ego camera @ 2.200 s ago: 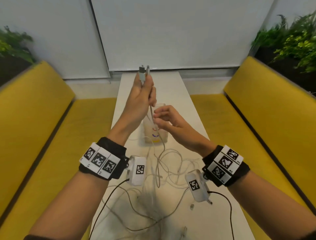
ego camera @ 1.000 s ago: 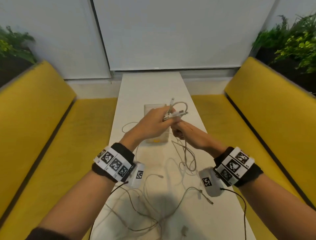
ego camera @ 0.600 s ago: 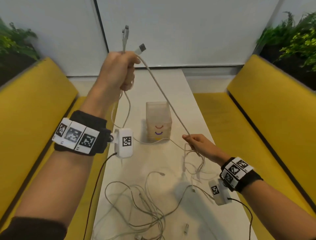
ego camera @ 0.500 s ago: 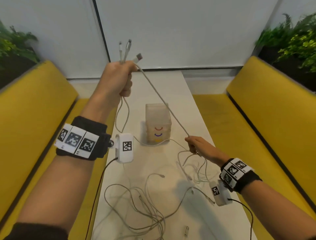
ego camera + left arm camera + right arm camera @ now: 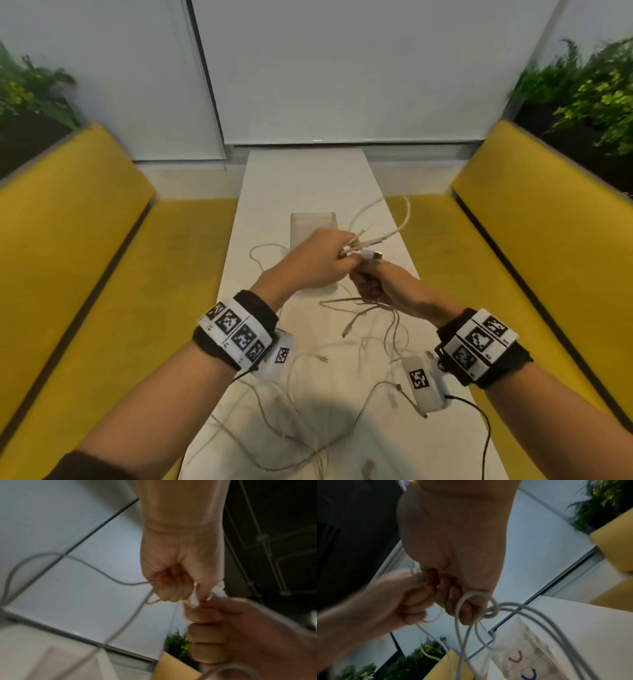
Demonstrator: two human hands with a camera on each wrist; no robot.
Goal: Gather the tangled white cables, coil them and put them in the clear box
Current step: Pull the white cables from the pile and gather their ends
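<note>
Left hand point(image 5: 317, 258): fist clenched round a bundle of white cables point(image 5: 373, 236), ends fanning out rightward.
Right hand point(image 5: 383, 287): touching the left, fingers curled round hanging strands.
Clear box point(image 5: 313, 222): behind both hands, on the white table point(image 5: 301, 178).

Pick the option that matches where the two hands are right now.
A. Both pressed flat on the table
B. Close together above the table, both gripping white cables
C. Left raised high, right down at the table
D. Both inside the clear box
B: in the head view the left hand and right hand meet above the table, each closed on the white cables beside the clear box.
</note>
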